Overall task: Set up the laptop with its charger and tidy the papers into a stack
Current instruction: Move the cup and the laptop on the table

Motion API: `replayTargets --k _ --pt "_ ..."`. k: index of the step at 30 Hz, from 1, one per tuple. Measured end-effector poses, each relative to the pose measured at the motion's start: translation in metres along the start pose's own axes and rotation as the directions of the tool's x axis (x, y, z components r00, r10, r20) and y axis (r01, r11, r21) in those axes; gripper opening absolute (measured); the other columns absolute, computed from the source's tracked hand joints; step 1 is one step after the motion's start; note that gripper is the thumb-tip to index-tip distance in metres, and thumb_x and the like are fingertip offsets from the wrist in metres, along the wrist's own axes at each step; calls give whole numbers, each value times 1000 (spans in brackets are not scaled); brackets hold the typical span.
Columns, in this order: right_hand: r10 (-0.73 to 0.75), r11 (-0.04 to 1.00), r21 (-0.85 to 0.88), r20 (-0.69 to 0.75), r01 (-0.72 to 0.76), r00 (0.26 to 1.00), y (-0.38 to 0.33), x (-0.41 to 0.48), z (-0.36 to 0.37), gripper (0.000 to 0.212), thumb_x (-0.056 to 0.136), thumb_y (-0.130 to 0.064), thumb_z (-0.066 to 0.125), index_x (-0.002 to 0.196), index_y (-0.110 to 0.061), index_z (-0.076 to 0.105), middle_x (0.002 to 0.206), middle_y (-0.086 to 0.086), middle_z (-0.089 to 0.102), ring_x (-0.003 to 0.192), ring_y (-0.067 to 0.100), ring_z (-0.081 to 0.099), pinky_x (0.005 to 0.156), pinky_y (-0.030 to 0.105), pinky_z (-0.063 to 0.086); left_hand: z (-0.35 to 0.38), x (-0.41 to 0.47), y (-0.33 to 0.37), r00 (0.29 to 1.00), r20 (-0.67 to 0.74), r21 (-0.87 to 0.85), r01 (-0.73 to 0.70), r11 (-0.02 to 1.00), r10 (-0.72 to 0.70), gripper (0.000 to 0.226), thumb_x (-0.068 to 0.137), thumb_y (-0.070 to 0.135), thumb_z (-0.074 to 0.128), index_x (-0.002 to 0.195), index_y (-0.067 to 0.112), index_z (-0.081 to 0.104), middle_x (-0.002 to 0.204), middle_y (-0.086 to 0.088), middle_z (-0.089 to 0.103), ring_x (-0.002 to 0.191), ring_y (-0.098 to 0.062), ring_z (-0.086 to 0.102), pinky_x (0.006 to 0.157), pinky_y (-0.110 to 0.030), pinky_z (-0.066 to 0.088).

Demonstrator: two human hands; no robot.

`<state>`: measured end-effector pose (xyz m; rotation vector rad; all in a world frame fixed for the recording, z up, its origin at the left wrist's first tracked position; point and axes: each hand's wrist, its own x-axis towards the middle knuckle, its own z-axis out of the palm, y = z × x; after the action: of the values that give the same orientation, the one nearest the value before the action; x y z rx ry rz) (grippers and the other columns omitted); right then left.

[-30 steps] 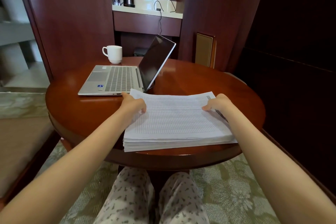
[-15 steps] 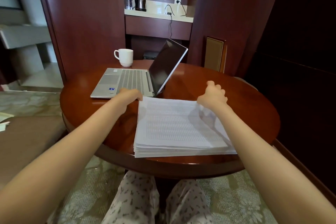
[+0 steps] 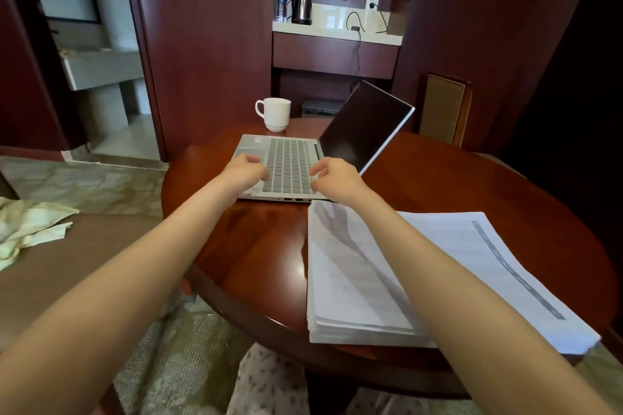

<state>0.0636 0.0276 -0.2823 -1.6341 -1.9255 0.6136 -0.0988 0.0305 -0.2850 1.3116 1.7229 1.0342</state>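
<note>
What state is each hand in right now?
Left hand: open, fingers loosely curled over the laptop, holding nothing.
Right hand: open, also holding nothing.

The round red-brown wooden counter (image 3: 438, 185) is polished to a high gloss; the silver laptop (image 3: 290, 158) looks matt metal, its dark screen (image 3: 365, 126) glossy; the thick stack of white printed paper (image 3: 350, 280) is matt; the white mug (image 3: 277, 114) looks glazed ceramic; the small dark kettle (image 3: 301, 7) is shiny steel.

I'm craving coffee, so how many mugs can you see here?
1: a white mug stands on the round table, just beyond the left end of the open laptop. The raised screen may hide others.
</note>
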Motion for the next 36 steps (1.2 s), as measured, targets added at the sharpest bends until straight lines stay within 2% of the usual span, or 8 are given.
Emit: replayTargets --k 5,9,12,17,19,23,27,36 --pt "-4 1000 12 70 3 998 -8 41 27 34 88 -8 54 121 -13 54 122 8 56 87 15 55 76 28 48 -8 41 -6 1000 -12 -45 -7 999 6 45 88 0 49 132 12 45 138 -10 41 123 -25 40 88 -33 36" --pt "-21 1000 -16 66 23 998 -10 85 44 40 88 -7 53 127 -15 50 136 9 46 116 22 51 82 26 43 -11 93 -14 999 -47 -66 -29 997 26 40 87 2 51 124 16 49 124 -8 47 101 -17 43 75 -32 41" --pt "-13 999 -30 58 15 998 -12 116 51 43 89 -8 54 131 -17 47 139 8 43 122 22 47 82 24 39 -12 128 -13 996 -57 -1 -69 998 69 39 87 3 51 124 14 50 112 -3 48 97 -16 46 73 -27 40" --pt "50 997 -55 97 -45 994 -17 158 58 44 90 -12 52 134 -15 45 139 10 41 102 22 57 71 24 43 -17 170 -4 999 13 81 -50 995 49 40 86 5 53 125 14 48 101 -2 50 84 -14 50 61 -21 42" --pt "73 996 -64 119 -65 990 -21 171 58 46 90 -11 51 135 -16 43 137 12 43 96 23 59 69 25 45 -24 180 1 998 47 136 -46 990 40 42 87 4 54 127 14 46 111 -5 52 89 -16 51 67 -23 45" --pt "141 989 -70 162 -131 977 -42 191 52 47 89 -13 53 135 -14 43 139 12 42 114 29 53 92 36 48 -45 195 12 995 97 253 -39 967 15 45 87 6 54 129 16 44 133 -11 47 116 -25 49 84 -29 42" --pt "181 976 -154 191 -152 965 -71 201 54 50 89 -13 53 137 -12 41 138 13 44 121 31 48 98 38 44 -75 201 25 988 153 327 -71 942 21 45 87 10 55 130 15 44 131 -11 48 116 -26 50 83 -28 41" --pt "352 906 -336 254 -259 901 -121 192 59 50 91 -15 50 139 -12 37 141 13 38 128 32 39 103 37 39 -140 200 34 948 301 472 -57 880 -101 48 85 11 50 132 18 40 137 -13 39 114 -30 52 96 -40 45"
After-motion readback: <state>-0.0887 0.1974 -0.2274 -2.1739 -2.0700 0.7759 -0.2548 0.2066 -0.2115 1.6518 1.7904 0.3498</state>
